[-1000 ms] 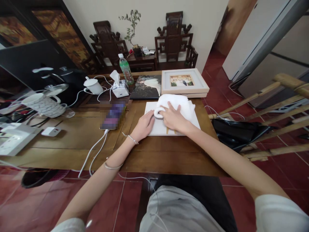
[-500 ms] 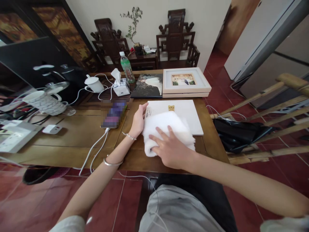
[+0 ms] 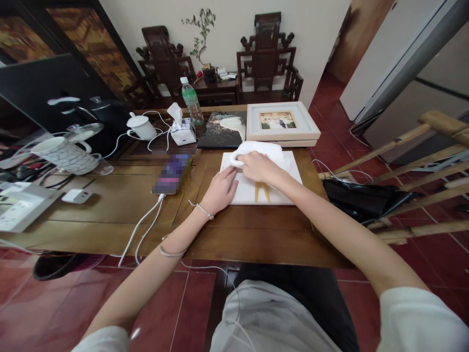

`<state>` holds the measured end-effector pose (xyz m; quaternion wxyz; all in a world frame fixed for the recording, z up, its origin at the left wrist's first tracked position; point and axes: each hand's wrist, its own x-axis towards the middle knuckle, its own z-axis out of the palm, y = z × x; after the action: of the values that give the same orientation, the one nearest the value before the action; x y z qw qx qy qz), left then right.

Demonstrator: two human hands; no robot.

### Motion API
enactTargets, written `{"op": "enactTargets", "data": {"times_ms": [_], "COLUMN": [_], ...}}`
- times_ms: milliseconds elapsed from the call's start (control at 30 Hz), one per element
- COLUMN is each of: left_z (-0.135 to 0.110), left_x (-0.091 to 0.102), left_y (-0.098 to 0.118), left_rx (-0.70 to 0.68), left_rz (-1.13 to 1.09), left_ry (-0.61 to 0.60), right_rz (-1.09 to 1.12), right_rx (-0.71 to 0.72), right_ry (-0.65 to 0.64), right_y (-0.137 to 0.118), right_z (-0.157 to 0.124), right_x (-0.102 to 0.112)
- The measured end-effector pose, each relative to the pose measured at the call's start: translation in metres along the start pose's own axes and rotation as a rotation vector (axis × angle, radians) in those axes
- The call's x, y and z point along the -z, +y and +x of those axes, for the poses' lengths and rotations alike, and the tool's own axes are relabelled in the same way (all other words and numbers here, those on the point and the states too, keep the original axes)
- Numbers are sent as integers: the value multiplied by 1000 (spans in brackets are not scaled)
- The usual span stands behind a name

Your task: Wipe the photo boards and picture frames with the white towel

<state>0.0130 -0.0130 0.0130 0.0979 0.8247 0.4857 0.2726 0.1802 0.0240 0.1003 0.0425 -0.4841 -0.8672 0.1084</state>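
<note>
A white rectangular panel (image 3: 242,194) lies flat on the wooden table, and a gold-coloured forked piece (image 3: 262,192) shows on its near half. Over its far half is a folded, fluffy white towel (image 3: 273,149). My right hand (image 3: 258,167) presses on the towel with fingers curled into its near-left edge. My left hand (image 3: 222,188) rests on the panel's left side, fingers stretched out and the tips close to the towel. The towel and right hand hide the panel's far middle part.
Behind the panel stand a white framed picture (image 3: 282,120) and a dark painting (image 3: 223,129). A tissue box (image 3: 183,131), green bottle (image 3: 192,100) and lidded cup (image 3: 141,127) are at the back left. A phone (image 3: 171,175) lies left, its white cable (image 3: 141,225) trailing over the table's front edge.
My right hand has slid the towel away from me, from the near edge to the far half of the panel. My left hand has shifted slightly nearer and right, onto the panel.
</note>
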Motion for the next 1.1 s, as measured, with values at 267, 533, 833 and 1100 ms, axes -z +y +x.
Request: {"op": "enactTargets", "data": {"times_ms": [267,533,833,1100], "left_z": [-1,-3,-4,-6], "left_x": [3,-2,-6,-8], "left_y": [1,-3,-6,-4], "left_rx": [-24,11,28,197], "left_rz": [32,22,24,28], "left_ry": [16,0,16,117], "right_rz": [-66,12,16,-1], "right_rx": [323,163,-100,74], "right_ry": [-101,-79,69,-10], "right_y": [-33,21,96,59], "right_z": [52,29,-61,-161], "right_x": [7,23,14,-7]}}
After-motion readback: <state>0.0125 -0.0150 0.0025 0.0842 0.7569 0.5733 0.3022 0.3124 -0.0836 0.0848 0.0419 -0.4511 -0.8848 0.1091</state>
